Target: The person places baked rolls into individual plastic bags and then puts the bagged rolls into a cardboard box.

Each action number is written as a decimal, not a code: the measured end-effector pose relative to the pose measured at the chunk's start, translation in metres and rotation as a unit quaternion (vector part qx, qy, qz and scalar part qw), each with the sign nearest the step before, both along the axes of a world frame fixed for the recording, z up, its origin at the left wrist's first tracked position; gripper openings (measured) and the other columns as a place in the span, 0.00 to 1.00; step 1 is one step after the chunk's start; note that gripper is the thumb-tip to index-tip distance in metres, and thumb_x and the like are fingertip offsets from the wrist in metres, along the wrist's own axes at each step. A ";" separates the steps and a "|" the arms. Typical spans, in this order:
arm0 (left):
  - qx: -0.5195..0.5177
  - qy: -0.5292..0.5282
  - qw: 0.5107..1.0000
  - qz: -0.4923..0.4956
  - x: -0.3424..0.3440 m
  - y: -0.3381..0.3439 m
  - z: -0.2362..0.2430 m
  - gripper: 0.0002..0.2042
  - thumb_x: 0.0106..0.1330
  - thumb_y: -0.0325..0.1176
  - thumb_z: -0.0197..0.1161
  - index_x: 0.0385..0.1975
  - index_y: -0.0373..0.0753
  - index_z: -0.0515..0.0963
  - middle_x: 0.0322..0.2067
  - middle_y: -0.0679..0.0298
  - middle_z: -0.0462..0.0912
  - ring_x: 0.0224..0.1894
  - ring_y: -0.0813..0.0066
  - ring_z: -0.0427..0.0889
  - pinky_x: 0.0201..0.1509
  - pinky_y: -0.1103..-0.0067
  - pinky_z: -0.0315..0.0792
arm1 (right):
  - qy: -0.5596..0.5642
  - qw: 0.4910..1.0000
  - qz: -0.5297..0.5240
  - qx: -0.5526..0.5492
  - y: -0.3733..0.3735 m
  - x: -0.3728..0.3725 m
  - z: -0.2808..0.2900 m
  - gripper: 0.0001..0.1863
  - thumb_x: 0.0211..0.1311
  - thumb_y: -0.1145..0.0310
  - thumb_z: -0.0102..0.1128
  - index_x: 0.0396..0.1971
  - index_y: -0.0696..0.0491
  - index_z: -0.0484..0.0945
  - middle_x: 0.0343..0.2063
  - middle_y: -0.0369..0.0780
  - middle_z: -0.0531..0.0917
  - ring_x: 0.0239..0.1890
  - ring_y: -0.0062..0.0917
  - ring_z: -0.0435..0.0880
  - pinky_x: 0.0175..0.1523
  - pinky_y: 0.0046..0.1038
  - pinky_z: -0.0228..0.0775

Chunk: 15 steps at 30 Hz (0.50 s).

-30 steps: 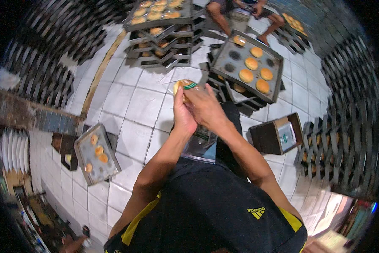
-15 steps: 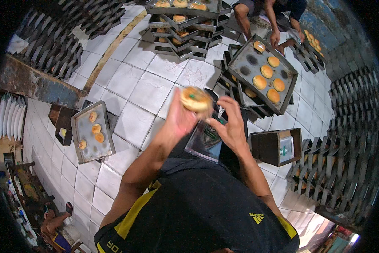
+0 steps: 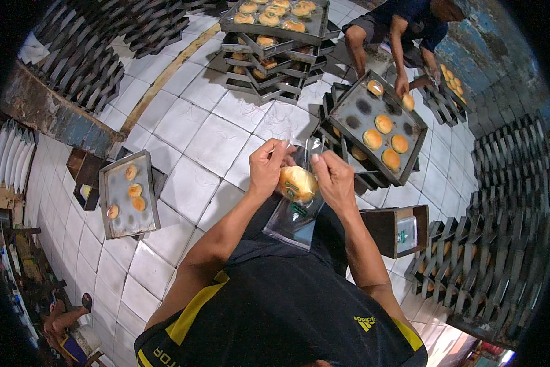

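A round golden bun (image 3: 297, 183) sits inside a clear plastic bag with a green print, in front of my body. My left hand (image 3: 267, 166) is closed, pinching the bag's upper edge on the left. On the other side, the fingers of my right hand (image 3: 335, 177) are closed on the same bag's upper edge. The bun hangs between and slightly below the two hands. Beneath it, more flat clear bags (image 3: 289, 225) with green print lie on my lap.
A tray (image 3: 348, 122) of buns tops a stack at right, where a co-worker's hand (image 3: 402, 85) holds a bun. Another tray stack (image 3: 269, 30) with bagged buns stands ahead. At left lies a tray (image 3: 110, 214) with several buns; at right, a wooden box (image 3: 379, 229) holds bags.
The bun in my left hand has come down between both hands. My right hand has gone from spread fingers to pinching the bag. The co-worker has taken a bun at the tray's edge.
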<state>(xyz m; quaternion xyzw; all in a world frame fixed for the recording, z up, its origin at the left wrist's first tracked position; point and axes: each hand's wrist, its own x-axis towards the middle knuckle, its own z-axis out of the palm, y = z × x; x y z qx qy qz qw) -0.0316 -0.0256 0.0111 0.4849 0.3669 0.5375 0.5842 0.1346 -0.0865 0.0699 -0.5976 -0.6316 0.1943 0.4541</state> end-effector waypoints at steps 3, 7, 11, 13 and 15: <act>-0.094 -0.011 0.995 0.032 -0.001 0.005 0.023 0.13 0.76 0.33 0.58 0.28 0.32 0.77 0.33 0.62 0.84 0.29 0.80 0.80 0.34 0.81 0.73 | 0.116 0.989 -0.056 -0.075 0.021 0.014 -0.004 0.20 0.72 0.59 0.59 0.25 0.60 0.74 0.17 0.32 0.65 0.23 0.15 0.63 0.28 0.26 0.58; 0.123 0.192 0.966 0.120 -0.032 0.004 0.009 0.13 0.75 0.33 0.59 0.26 0.37 0.79 0.41 0.61 0.82 0.44 0.75 0.77 0.51 0.78 0.70 | 0.341 0.913 -0.014 -0.224 0.011 0.024 -0.015 0.20 0.73 0.57 0.60 0.20 0.50 0.74 0.16 0.26 0.69 0.19 0.09 0.62 0.23 0.19 0.49; -0.184 0.070 0.980 -0.015 -0.045 -0.023 -0.047 0.11 0.72 0.30 0.60 0.25 0.35 0.78 0.36 0.64 0.81 0.40 0.78 0.75 0.52 0.79 0.67 | 0.401 0.862 -0.018 -0.309 -0.035 0.012 -0.073 0.20 0.72 0.58 0.61 0.20 0.51 0.75 0.15 0.29 0.73 0.15 0.12 0.67 0.20 0.19 0.55; -0.160 0.004 0.986 -0.049 -0.044 -0.015 -0.063 0.11 0.71 0.29 0.60 0.25 0.35 0.78 0.35 0.65 0.82 0.39 0.79 0.75 0.49 0.80 0.68 | 0.383 0.861 -0.030 -0.334 -0.051 0.010 -0.100 0.14 0.71 0.60 0.63 0.31 0.55 0.79 0.25 0.35 0.81 0.22 0.16 0.77 0.25 0.20 0.68; -0.142 -0.046 0.987 -0.066 -0.032 -0.006 -0.053 0.10 0.70 0.28 0.60 0.25 0.36 0.77 0.33 0.66 0.82 0.37 0.80 0.75 0.46 0.81 0.67 | 0.460 0.848 -0.075 -0.254 -0.054 -0.009 -0.069 0.14 0.70 0.61 0.63 0.41 0.57 0.78 0.36 0.40 0.83 0.31 0.19 0.81 0.31 0.21 0.75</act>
